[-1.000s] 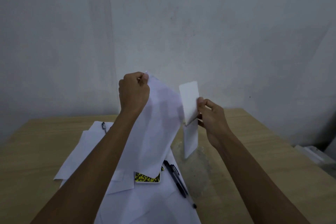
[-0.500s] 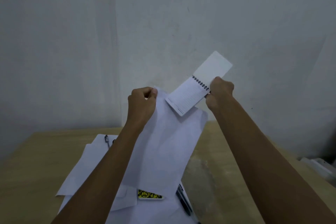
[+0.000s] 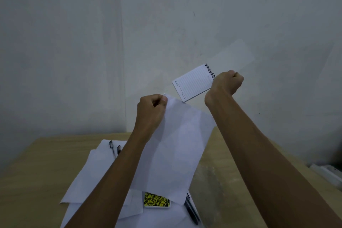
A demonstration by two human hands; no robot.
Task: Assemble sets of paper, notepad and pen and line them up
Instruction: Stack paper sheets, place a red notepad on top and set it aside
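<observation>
Wooden table (image 3: 46,168) carries loose paper sheets (image 3: 88,177).

The small spiral-bound notepad (image 3: 193,83) showed a white page ruled with thin grey lines, and its wire coil was black. Its flipped-back cover (image 3: 234,55) was pale and blurred, nearly the same grey-white as the plaster wall (image 3: 74,42). The large loose paper sheet (image 3: 177,150) looked white with a bluish tint in the dim light. The flat rectangular notepad (image 3: 157,200) on the pile had a yellow cover speckled with black and a white edge. The slim pens (image 3: 191,211) were black. The wooden table (image 3: 37,172) was light tan with faint grain.
</observation>
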